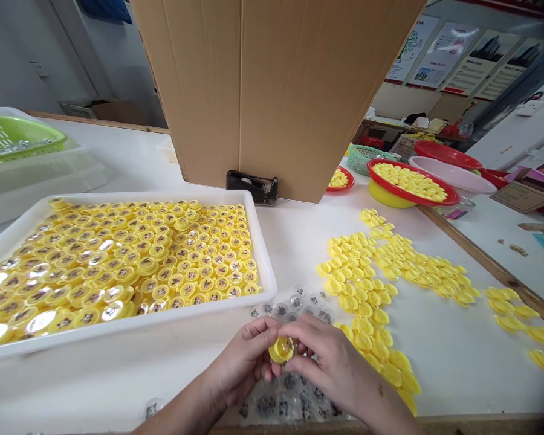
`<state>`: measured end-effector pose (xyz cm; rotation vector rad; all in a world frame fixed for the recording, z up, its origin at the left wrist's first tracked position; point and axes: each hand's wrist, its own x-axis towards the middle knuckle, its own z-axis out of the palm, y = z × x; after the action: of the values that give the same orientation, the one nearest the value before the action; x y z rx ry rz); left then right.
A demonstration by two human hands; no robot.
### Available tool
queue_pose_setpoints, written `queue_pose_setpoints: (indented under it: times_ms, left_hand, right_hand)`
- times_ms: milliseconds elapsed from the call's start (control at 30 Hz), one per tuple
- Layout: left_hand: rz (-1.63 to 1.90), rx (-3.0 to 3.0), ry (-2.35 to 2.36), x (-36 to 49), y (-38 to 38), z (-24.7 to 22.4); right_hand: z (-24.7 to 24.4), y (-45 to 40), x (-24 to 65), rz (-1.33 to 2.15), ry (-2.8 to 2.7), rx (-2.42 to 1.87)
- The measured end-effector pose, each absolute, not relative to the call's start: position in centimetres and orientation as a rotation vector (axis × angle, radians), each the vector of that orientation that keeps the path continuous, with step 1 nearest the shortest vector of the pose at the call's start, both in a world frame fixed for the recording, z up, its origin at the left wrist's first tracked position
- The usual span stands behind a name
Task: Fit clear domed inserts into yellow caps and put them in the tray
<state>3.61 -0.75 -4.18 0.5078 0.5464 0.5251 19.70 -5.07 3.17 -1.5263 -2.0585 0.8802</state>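
Observation:
Between both hands, a small round yellow plastic piece [277, 353] with a shiny face is held just above the table. My left hand [242, 362] is closed around its left side, thumb on top. From the right, my right hand [333, 359] pinches its edge; whether a clear disc is also in those fingers cannot be made out. Under and around the hands lie several clear round discs [281, 310] with small printed pictures. To the right, loose yellow round pieces [361, 287] are spread over the table in a long heap.
On the left stands a white tray [265, 275] of yellow pieces with pictured faces. A black tape dispenser [254, 187] sits before a tall cardboard box [276, 90]. A red basin [451, 196] of yellow pieces is at the back right; a green basket [45, 136] is far left.

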Motion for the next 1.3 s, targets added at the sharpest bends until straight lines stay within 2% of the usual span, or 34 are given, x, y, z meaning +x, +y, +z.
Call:
queue_pose_setpoints:
  times_ms: [333,633,833,1300]
  left_hand:
    - [0.497,0.456,0.446,3.2,-0.9,-4.2]
    - [0.525,0.467,0.507,3.4,-1.0,-4.2]
    - [0.537,0.492,0.516,3.6,-0.8,-3.9]
    - [0.462,0.484,0.608,3.5,-0.4,-3.1]
  right_hand:
    - [2.0,-5.0,20.2,1.163,-1.645,-1.604]
    - [0.5,-5.4,19.9,0.911,-1.720,-1.689]
    - [0.7,-5.1,19.5,0.791,-1.890,-1.533]
    - [2.8,-4.3,20.4,0.873,-2.087,-1.370]
